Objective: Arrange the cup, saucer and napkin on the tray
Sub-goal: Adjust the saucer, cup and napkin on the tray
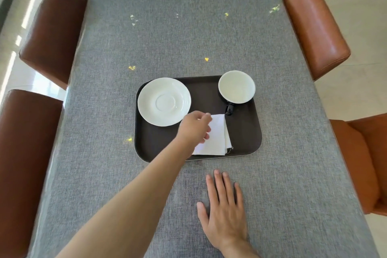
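A dark brown tray [245,132] lies on the grey table. On its left part rests a white saucer [164,101]. A cup [236,87], white inside with a black handle, stands in the tray's far right corner. A folded white napkin [217,138] lies on the tray's near middle. My left hand [195,128] reaches over the tray, fingers curled on the napkin's far left edge, covering part of it. My right hand [225,207] lies flat on the table in front of the tray, fingers spread, holding nothing.
A grey cloth covers the table [188,37]. Brown leather chairs stand on both sides: two on the left [54,27] [25,163], two on the right [314,25] [364,163]. Small light spots dot the cloth.
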